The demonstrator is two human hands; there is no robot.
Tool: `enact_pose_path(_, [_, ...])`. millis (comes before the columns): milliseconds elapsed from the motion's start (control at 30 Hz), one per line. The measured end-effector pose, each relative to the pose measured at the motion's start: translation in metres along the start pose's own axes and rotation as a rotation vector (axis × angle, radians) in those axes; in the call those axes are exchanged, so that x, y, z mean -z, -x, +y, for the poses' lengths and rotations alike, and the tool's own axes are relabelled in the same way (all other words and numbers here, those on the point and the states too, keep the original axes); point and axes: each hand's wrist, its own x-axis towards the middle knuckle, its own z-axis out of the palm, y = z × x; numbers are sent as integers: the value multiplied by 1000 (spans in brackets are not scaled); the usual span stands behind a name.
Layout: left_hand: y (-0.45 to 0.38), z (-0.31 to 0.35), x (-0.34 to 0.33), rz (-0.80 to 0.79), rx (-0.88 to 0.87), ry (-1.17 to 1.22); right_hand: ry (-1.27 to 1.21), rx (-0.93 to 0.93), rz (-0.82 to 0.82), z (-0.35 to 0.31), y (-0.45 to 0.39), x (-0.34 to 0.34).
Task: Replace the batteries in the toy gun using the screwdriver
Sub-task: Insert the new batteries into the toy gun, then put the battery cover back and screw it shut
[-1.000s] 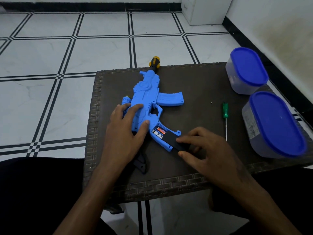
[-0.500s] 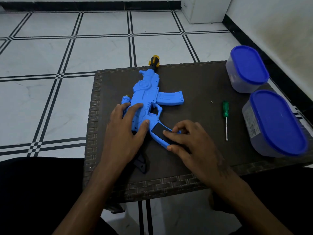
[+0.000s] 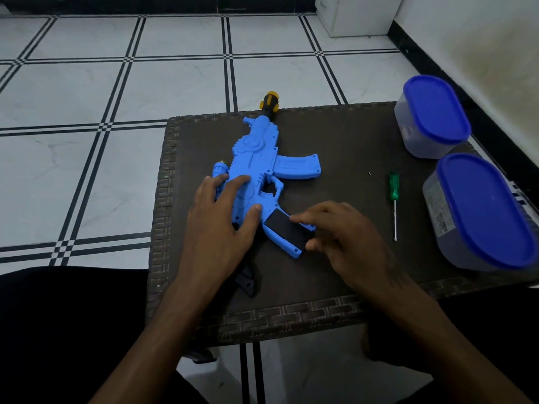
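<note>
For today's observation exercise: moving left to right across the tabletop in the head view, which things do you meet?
Left hand → toy gun → right hand → screwdriver → two blue-lidded containers, side by side at the right edge.

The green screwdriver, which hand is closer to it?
Right. The right hand is at the black cover of the gun, just left of the screwdriver. The left hand rests on the gun, farther off.

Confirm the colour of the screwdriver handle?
Translucent green screwdriver handle, clearest in the head view.
</note>
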Motion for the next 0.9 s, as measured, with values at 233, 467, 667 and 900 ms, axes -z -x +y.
enact_pose_path(233, [0,3,-2,-14,6,-23,0,25,85,-1,1,-5])
enact_pose_path(467, [1,1,-1,-17,4,-55,-95,-41,19,8,-5,20])
enact_pose_path(667, [1,2,-1,-17,-5,-67,159,-455,78,32,-34,69])
enact_pose_path(900, [0,0,-4,0,-23,-96,344,-624,-22,69,-73,77])
